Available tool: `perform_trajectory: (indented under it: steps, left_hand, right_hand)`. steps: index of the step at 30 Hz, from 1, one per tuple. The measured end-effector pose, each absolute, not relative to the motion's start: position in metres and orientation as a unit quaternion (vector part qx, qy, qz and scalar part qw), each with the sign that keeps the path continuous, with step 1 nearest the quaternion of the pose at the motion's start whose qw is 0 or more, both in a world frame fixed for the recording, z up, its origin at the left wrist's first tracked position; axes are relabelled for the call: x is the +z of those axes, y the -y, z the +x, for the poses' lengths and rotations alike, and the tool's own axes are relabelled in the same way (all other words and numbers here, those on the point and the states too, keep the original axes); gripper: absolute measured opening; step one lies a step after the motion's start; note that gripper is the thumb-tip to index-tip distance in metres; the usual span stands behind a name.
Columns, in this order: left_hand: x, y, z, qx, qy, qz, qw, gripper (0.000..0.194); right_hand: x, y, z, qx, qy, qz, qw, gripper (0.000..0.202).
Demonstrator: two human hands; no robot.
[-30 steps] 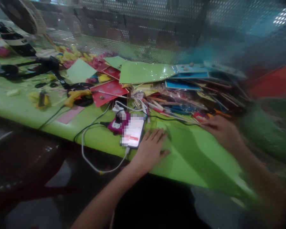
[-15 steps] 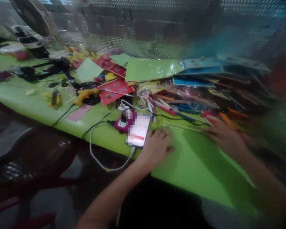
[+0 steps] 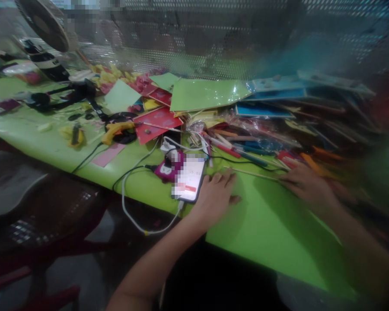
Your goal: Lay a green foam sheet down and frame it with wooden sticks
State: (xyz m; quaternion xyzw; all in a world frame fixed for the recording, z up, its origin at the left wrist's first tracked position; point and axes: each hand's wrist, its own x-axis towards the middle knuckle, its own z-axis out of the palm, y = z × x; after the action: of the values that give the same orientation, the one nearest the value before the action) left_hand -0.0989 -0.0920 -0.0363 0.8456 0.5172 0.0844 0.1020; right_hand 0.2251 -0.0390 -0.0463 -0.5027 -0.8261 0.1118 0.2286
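Note:
My left hand [image 3: 216, 194] lies palm down with its fingers spread on a green sheet [image 3: 262, 233]. It is just right of a lit phone [image 3: 190, 181], which has a white charging cable [image 3: 180, 206] plugged into its lower end. My right hand [image 3: 303, 183] is on the far right side of the sheet. Its fingers are closed on the right end of a thin, pale stick [image 3: 253, 173], which lies nearly flat and points toward my left hand. The fingertips of the right hand are slightly blurred.
Behind the hands lie pens [image 3: 225, 147], coloured cards [image 3: 210, 95] and plastic wrapping. A purple power socket [image 3: 165, 169] touches the phone. Farther left are a yellow glue gun [image 3: 116, 131], a pink paper strip [image 3: 109, 155] and a black bottle [image 3: 48, 62]. The table's front edge runs below.
My left hand has shifted very slightly right on the sheet. Both hands otherwise keep their places, and the stick stays in my right hand.

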Motion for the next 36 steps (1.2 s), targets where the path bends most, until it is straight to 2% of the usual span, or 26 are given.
perform_trajectory:
  steps: [10,16,28,36]
  left_hand:
    - [-0.034,0.088,-0.097,0.064,-0.518,0.847,0.098,0.068]
    - [-0.038,0.085,-0.096,0.051,-0.521,0.848,0.083,0.065]
    - [-0.036,0.084,-0.093,0.037,-0.537,0.84,0.063,0.065]
    - [-0.038,0.085,-0.094,0.042,-0.538,0.84,0.055,0.063]
  right_hand:
    - [-0.05,0.039,0.226,0.088,0.836,-0.494,0.22,0.027]
    - [-0.05,0.038,0.223,0.072,0.841,-0.491,0.214,0.03]
    - [-0.002,0.065,0.237,0.014,0.78,-0.584,0.224,0.023]
    - [-0.025,0.069,0.226,0.02,0.809,-0.549,0.206,0.024]
